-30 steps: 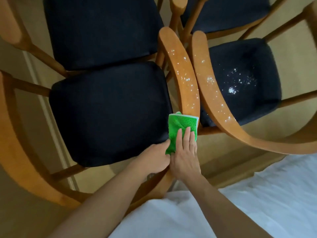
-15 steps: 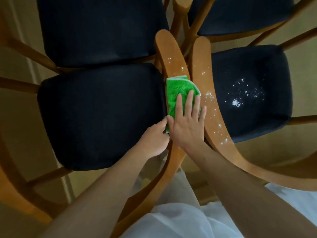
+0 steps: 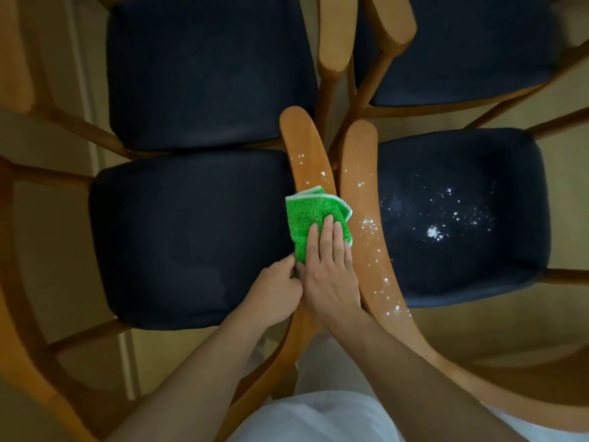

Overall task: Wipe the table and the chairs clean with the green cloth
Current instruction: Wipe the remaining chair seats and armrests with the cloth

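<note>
The folded green cloth [image 3: 310,218] lies on the inner wooden armrest [image 3: 301,145] of the left chair, about halfway along it. My right hand [image 3: 330,269] presses flat on the cloth with straight fingers. Beside it, my left hand [image 3: 275,288] pinches the cloth's near edge with curled fingers. A few white specks remain on this armrest beyond the cloth. The neighbouring right chair's armrest [image 3: 360,161] carries a trail of white powder, and its dark seat [image 3: 462,244] has scattered white crumbs.
Two more dark-cushioned wooden chairs stand at the far side, left [image 3: 207,68] and right [image 3: 462,49], all four packed close. The left chair's dark seat [image 3: 191,237] looks free of crumbs. Tan floor [image 3: 557,314] shows between the frames.
The cloth and both hands slid away from me along the left chair's armrest, from its near end to its middle. In the last half second they hardly moved along it.
</note>
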A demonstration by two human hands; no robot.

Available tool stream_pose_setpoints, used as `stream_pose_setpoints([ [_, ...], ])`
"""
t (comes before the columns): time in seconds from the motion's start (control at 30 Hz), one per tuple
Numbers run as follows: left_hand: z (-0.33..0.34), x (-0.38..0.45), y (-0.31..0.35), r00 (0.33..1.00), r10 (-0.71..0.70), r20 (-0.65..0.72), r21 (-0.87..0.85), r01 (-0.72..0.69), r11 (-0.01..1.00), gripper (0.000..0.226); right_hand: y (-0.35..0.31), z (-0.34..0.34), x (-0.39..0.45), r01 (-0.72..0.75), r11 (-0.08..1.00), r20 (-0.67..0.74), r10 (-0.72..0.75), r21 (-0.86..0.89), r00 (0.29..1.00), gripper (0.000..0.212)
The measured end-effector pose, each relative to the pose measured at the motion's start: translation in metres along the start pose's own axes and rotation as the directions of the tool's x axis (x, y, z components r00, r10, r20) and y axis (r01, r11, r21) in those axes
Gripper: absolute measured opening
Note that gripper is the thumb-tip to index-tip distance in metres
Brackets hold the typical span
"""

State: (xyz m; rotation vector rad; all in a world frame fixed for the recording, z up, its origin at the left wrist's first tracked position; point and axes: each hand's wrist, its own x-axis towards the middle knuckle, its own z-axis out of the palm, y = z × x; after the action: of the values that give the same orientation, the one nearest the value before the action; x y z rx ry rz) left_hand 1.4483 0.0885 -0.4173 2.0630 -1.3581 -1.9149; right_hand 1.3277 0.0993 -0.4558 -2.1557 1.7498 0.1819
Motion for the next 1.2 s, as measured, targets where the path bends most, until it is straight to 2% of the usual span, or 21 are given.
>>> stream_pose_setpoints([
  [0.07,-0.009,0.008,0.009,0.998,0.012,-0.057,-0.017,-0.013,1.000,0.035,0.001,-0.004,0.018,0.003,1.000,-0.017,-0.004,-0.022,1.000,0.061],
  [0.17,-0.021,0.022,0.020,0.994,0.009,-0.112,0.032,-0.005,0.999,0.022,-0.003,-0.006,0.035,-0.012,0.999,-0.031,0.010,-0.036,0.999,0.063],
  [0.23,-0.027,0.029,0.026,0.992,0.004,-0.127,0.029,0.000,1.000,0.021,-0.004,-0.006,0.046,-0.018,0.999,-0.035,0.017,-0.036,0.999,0.063],
  [0.37,-0.041,0.039,0.034,0.986,0.031,-0.164,-0.044,-0.039,0.998,0.047,-0.008,-0.007,0.077,-0.068,0.997,-0.080,0.065,-0.035,0.995,0.069],
  [0.47,-0.048,0.043,0.034,0.981,-0.025,-0.191,-0.043,0.017,0.999,0.056,-0.013,-0.010,0.091,-0.101,0.994,-0.100,0.097,-0.038,0.990,0.070],
  [0.67,-0.052,0.028,0.017,0.977,-0.076,-0.200,-0.147,0.047,0.988,0.057,-0.005,-0.037,0.168,-0.022,0.999,-0.149,0.017,-0.035,0.989,0.068],
  [0.8,-0.052,0.016,-0.003,0.967,-0.128,-0.221,-0.193,0.086,0.977,0.055,-0.007,-0.047,0.212,0.055,0.997,-0.125,-0.061,-0.050,0.990,0.062],
  [1.0,-0.047,0.005,-0.013,0.964,-0.171,-0.205,-0.201,0.130,0.971,0.055,-0.006,-0.036,0.161,0.032,0.998,-0.158,-0.039,-0.047,0.987,0.062],
  [1.2,-0.043,0.013,-0.013,0.982,-0.139,-0.129,-0.119,0.123,0.985,0.052,-0.001,-0.005,0.074,0.009,0.998,-0.103,-0.016,-0.064,0.995,0.063],
])
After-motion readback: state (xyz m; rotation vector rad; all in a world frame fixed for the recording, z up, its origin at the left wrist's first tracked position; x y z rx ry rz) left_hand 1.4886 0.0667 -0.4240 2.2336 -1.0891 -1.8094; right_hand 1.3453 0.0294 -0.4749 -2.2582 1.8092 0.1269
